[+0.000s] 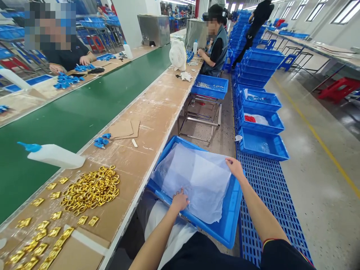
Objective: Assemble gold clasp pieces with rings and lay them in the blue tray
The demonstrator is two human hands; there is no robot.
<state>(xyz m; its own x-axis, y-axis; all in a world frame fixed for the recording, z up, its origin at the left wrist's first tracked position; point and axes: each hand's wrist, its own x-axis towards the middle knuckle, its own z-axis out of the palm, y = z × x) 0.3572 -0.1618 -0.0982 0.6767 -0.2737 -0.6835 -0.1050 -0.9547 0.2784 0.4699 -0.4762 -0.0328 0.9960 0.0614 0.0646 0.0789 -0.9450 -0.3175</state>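
A thin, translucent white sheet [197, 176] lies spread over a blue plastic tray [231, 221] in front of me. My right hand [235, 167] pinches the sheet's far right corner at the tray's edge. Resting on the near part of the sheet, my left hand [180, 200] has its fingers apart and holds nothing. On the bench to my left is a heap of gold-coloured rings [91, 189]. Several small gold-coloured blocks [54, 231] lie around it, some in a row on a piece of cardboard [81, 249].
Behind the rings, a white squeeze bottle [56, 155] lies tilted beside the green conveyor belt [123, 80]. Small blue pieces [101, 140] and cardboard squares [123, 129] are farther along the bench. A white fan [178, 55] stands there. Stacked blue crates [263, 144] line the right; co-workers sit nearby.
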